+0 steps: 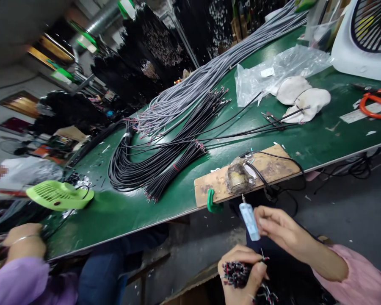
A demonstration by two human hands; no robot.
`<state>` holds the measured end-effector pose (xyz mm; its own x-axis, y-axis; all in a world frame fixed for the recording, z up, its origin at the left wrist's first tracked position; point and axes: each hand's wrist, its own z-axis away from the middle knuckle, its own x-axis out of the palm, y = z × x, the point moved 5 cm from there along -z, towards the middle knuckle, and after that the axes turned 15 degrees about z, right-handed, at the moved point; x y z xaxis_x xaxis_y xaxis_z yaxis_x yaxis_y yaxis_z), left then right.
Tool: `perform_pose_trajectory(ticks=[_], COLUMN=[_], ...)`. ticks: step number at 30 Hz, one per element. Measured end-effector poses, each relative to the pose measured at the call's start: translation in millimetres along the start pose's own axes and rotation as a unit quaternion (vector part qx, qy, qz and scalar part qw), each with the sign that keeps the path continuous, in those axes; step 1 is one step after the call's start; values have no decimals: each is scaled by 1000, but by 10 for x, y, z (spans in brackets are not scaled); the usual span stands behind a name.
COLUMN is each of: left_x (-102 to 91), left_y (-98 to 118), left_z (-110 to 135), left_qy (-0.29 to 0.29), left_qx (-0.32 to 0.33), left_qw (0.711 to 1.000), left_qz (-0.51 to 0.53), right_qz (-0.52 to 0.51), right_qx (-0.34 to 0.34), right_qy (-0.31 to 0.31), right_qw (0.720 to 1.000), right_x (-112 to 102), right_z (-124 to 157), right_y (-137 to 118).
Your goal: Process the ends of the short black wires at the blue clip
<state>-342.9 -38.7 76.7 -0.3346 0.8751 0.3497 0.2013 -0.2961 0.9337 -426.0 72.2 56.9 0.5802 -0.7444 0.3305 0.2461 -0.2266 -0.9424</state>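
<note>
My left hand, at the bottom of the view, is closed around a bundle of black cables, their stripped ends with small coloured wires facing me. One wire end sticks out past my thumb. Above it, my right hand has its fingers curled, with the fingertips at the right side of a light blue tube with a narrow metal tip pointing up. The tip is just below a wooden board held at the table's edge by a green clamp. A crusted, yellowish lump is fixed on the board.
On the green table lie black cables, grey cables, white gloves, a plastic bag and orange-handled scissors. A white fan stands at right. A co-worker's purple sleeve and a green fan are at left.
</note>
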Motion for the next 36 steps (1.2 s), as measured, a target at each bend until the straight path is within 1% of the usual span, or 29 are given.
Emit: perform_pose_trajectory(ticks=[1,3,5,7,9,11,13,15,17,20,22,24,26,27,29,30,32,34,35,36], left_x=[0,-2,-4,1,14,30,47,63,71,65,54,40,24,19,17,14,-5,-36,-49,-51], left_y=[34,95,143,172,180,169,145,110,65,16,22,43,55,52,23,-10,-128,-265,-311,-336], left_z=[-13,-38,-60,-84,-109,-135,-158,-174,-179,-163,-150,-142,-132,-124,-93,-68,-1,81,112,128], left_qy=[0,6,19,28,32,32,32,33,39,53,53,43,29,20,1,-1,23,73,97,110], left_qx=[10,25,37,45,46,44,39,30,9,-20,-15,0,9,9,-2,-19,-92,-176,-199,-202], left_qw=[1000,1000,999,998,998,998,998,999,999,998,998,999,1000,1000,1000,999,994,981,975,973], left_qz=[-5,-10,-15,-23,-28,-29,-24,-23,-12,33,39,19,2,0,16,29,48,40,26,13], right_qz=[28,104,158,159,107,23,-57,-109,-137,-173,-192,-195,-164,-131,-33,19,116,201,242,280], right_qx=[-8,-30,-44,-40,-21,5,28,40,42,55,65,65,56,51,41,37,19,-26,-54,-83], right_qy=[31,58,51,29,-3,-21,-16,-9,-25,-43,-26,-2,18,26,36,39,43,30,16,-3], right_qw=[999,992,985,986,994,1000,998,993,989,983,979,979,985,990,998,998,992,979,969,956], right_x=[-35,-56,-30,17,73,117,138,154,182,190,136,43,-72,-130,-225,-254,-266,-198,-138,-68], right_z=[-47,-128,-185,-219,-239,-258,-279,-299,-311,-306,-286,-248,-188,-152,-79,-45,14,59,78,97], right_y=[-46,-172,-287,-339,-318,-253,-184,-142,-128,-74,8,100,168,184,177,154,68,-67,-141,-212])
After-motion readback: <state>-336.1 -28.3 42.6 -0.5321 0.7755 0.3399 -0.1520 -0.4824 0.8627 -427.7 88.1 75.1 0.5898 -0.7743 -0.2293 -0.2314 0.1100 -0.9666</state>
